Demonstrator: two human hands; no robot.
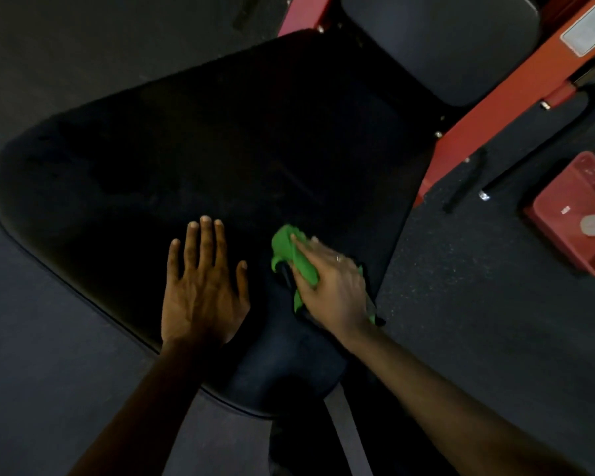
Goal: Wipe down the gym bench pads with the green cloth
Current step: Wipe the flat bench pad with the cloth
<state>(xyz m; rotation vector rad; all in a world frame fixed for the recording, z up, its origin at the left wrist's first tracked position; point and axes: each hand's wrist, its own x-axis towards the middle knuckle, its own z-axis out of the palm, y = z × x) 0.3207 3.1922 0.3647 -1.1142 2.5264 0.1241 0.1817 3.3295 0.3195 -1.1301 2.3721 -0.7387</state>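
Green cloth is sitting bunched in the right hand, fingers curling round it and pressing it onto the near right part of the big black pad. The left hand is lying flat beside it, fingers straight. Further off, a second pad is sitting against the red frame, and a red tray is resting on the floor.

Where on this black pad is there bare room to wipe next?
Bare: the far stretch of the pad beyond both hands, to its rounded left corner. Crowded: the near edge, with left hand flat and right hand gripping green cloth.
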